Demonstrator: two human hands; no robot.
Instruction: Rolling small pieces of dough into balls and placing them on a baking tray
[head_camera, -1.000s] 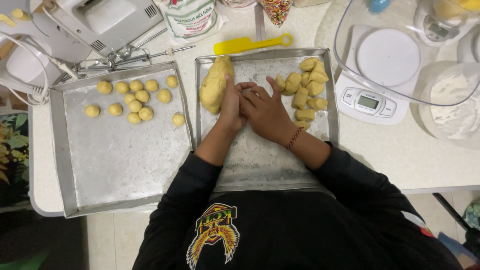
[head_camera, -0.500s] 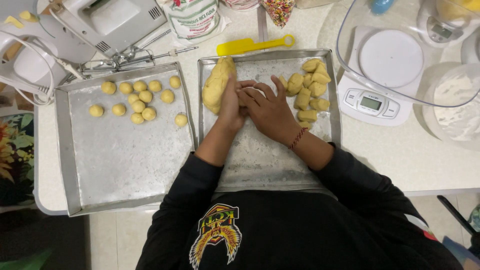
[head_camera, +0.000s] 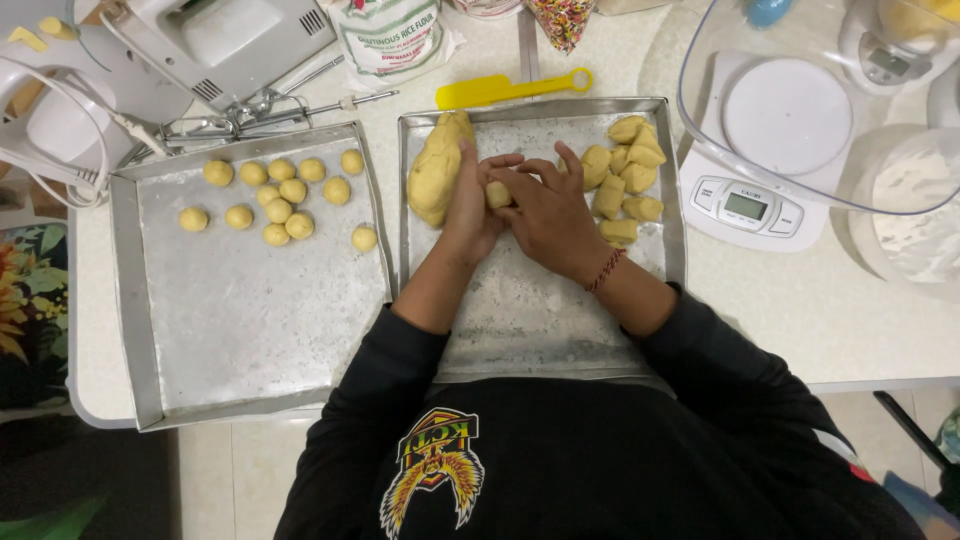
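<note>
A pale, speckled countertop (head_camera: 800, 310) is stretching out to the right of the right hand (head_camera: 548, 205) and is catching soft, even light from above. Its rounded corner is showing far to the left of the left hand (head_camera: 470, 205), nearer the person. Below that edge, light floor tiles (head_camera: 235, 480) are running towards the body. Further left of the left hand, a dark floor patch (head_camera: 90, 480) is lying, and a leaf-patterned surface (head_camera: 30, 300) is peeking in at the frame's side.
</note>
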